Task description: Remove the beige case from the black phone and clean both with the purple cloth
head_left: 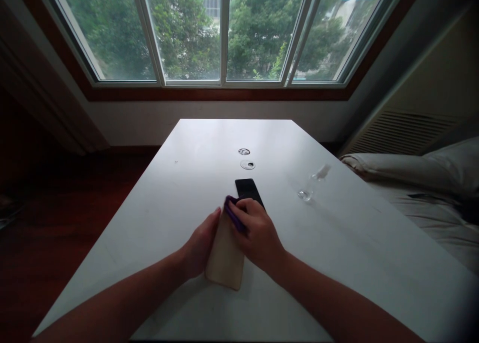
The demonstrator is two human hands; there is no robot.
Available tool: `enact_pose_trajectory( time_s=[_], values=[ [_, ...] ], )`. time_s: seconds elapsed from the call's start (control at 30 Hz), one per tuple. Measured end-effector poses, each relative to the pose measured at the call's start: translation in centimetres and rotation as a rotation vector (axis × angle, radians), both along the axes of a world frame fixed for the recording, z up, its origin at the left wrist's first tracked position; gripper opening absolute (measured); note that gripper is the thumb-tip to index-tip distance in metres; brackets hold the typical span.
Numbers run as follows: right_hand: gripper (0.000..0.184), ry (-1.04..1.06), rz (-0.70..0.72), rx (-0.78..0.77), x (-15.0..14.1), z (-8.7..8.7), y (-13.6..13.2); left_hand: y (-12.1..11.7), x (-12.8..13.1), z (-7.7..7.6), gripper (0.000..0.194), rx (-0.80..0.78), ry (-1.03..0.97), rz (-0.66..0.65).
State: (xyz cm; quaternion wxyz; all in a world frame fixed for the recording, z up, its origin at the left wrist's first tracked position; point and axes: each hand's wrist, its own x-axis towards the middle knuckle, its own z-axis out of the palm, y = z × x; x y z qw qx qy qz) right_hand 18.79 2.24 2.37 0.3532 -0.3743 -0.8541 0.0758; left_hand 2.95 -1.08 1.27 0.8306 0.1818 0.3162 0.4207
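**Cloth on a phone at the white table**

Daylight from a wide window with green trees behind it is falling across a long white rectangular table, where the person is leaning in with both bare forearms. A slim beige rectangular phone-like slab is lying flat near the table's near edge. The left hand is resting along its left side, fingers stretched and pressing against the edge, steadying it rather than wrapping it. The right hand is curling closed around a small purple cloth and pressing it onto the far end of the slab. Just beyond the knuckles, a black glossy rectangular phone is lying on the table, touching or nearly touching the cloth.

Judging by the grip, wiping is going on, and it would be going best with the left hand pinning the slab so it is not sliding, and the cloth moving flat and lightly, keeping clear of the black phone.

Further off, a small clear glass bottle is lying on its side to the right, and two round cable grommets are sitting in the tabletop. A pale pillow is showing on a bed at the right.

The right hand is hiding the slab's far end, so whether the two phones are overlapping is unclear. The dim light is making the slab's surface hard to read.
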Motion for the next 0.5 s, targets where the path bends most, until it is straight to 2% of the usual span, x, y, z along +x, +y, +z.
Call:
enact_pose_trajectory(
  time_s=[0.17,0.3,0.5],
  values=[
    [0.047,-0.029,0.094,0.076,-0.6,0.6,-1.6,-0.3,0.9,-0.7,0.064,0.144,-0.119,0.115],
    [0.045,-0.071,0.159,0.039,-0.8,0.5,-2.0,-0.2,0.9,-1.2,0.066,0.174,-0.139,0.193],
    [0.046,-0.121,0.262,-0.011,-0.4,0.4,-1.9,0.0,0.3,-0.6,0.073,0.106,-0.134,0.139]
  ],
)
